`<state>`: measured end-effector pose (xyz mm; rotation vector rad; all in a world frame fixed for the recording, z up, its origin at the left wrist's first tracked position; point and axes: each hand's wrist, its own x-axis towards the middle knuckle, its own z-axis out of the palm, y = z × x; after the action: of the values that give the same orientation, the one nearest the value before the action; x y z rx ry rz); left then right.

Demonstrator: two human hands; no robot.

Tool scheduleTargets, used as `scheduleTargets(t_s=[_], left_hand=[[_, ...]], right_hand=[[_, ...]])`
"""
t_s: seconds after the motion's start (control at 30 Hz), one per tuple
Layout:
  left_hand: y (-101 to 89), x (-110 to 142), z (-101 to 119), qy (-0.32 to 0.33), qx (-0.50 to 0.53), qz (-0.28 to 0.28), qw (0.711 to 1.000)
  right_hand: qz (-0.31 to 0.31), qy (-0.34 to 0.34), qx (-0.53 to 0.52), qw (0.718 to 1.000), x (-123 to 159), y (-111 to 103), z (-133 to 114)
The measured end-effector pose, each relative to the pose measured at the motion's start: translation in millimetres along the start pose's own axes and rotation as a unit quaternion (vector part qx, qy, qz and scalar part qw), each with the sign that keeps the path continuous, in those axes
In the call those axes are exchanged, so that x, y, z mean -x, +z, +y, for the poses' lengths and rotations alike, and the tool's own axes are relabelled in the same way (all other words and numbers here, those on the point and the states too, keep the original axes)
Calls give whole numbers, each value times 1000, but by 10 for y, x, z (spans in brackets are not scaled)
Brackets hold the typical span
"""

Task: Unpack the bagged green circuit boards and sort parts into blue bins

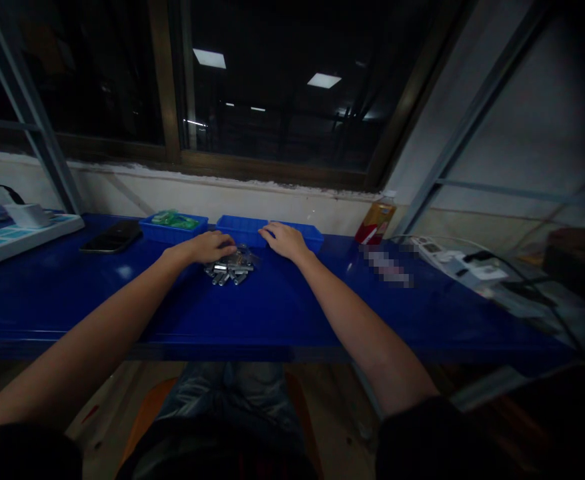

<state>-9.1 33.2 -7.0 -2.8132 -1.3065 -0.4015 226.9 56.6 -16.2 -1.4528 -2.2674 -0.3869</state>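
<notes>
My left hand [213, 247] is at the left edge of a small heap of silvery metal cylinders [229, 270], its fingers bent inward and held together. Whatever its fingertips may grip is hidden. Some clear plastic [248, 256], perhaps a bag, lies crumpled over the back of the heap. Over the front of a blue plastic bin [242, 230], my right hand [283, 240] reaches with its fingers loosely apart; no object shows in it. Another blue bin [305, 233] stands directly behind that hand. The bins' insides are mostly out of sight.
Green bags fill a blue bin [175, 235] on the left, beside a dark phone [112, 238]. A white power strip [27, 237] lies far left. A drink bottle [376, 220] and cabled sockets [452, 260] are on the right of the blue table [252, 320].
</notes>
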Motion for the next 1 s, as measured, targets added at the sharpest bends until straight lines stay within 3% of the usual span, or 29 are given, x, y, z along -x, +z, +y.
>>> scheduleTargets(t_s=[0.1,0.33,0.67,0.77,0.93,1.0], left_hand=[[3,18,21,-22,31,-36,999],[-182,84,82,-27,109,-93,989],[-259,130,-62,-29,7,-79,996],[-286,123,-56,-35,-18,-34,999],[-340,185,-274,-125,-51,170,976],[-321,218,-411,-160,-60,142,975]], right_hand=[[5,23,-10,1000,55,-42,14],[8,38,-44,998,65,-80,-2],[-3,11,-52,999,60,-96,-45],[-7,8,-48,999,51,-93,-73],[0,2,-35,999,50,-77,-107],[5,0,-32,999,55,-72,-115]])
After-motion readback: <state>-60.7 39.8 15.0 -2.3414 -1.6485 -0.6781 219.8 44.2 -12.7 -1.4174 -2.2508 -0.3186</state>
